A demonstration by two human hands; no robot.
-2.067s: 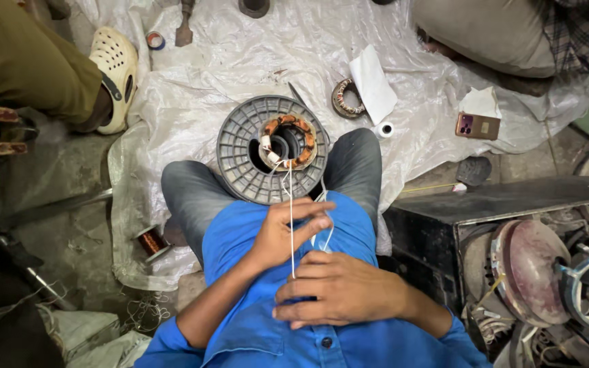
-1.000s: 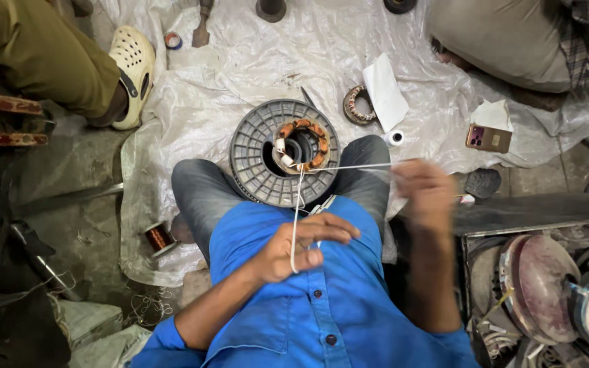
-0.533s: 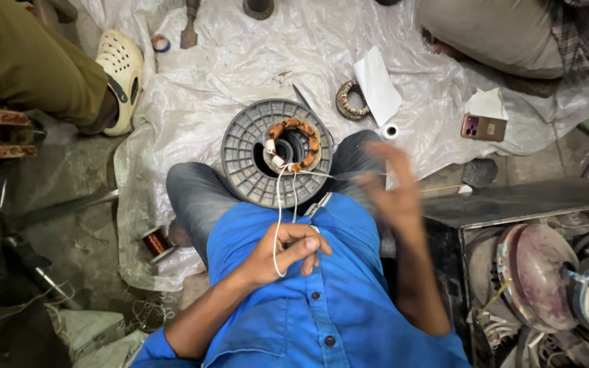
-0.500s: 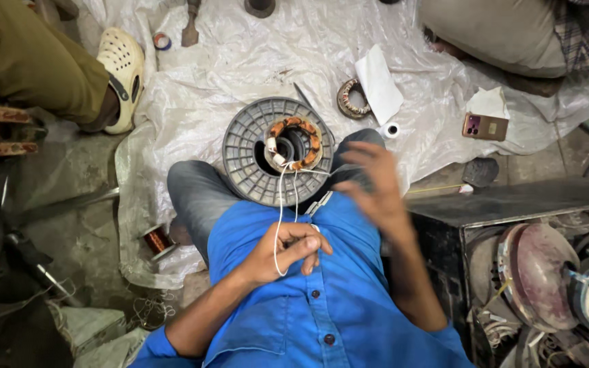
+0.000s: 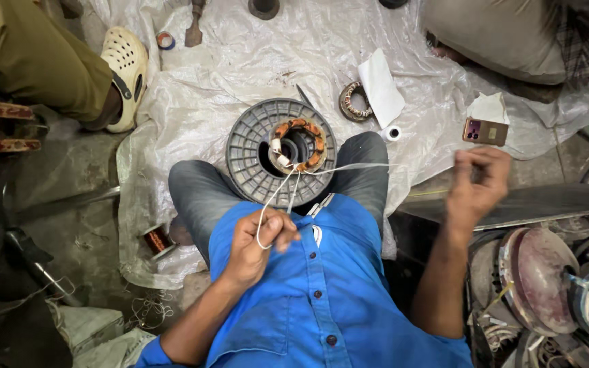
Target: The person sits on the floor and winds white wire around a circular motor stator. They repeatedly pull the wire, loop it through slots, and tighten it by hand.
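white cord [image 5: 349, 167] runs level from the copper-wound stator [image 5: 298, 144] rightward to my right hand [image 5: 475, 184], fingers pinched on it, while my left hand [image 5: 257, 242], nearer, grips its loop.

My blue cotton shirt [image 5: 322, 300] looks matt and soft. The grey ribbed plastic spool [image 5: 250, 153] on my lap is dull, and the copper-wound metal stator [image 5: 299, 144] on it gleams faintly. The thin white cord [image 5: 349, 167] looks smooth. Beneath lies a crinkled, glossy clear plastic sheet [image 5: 253, 61] on rough concrete floor [image 5: 69, 218].
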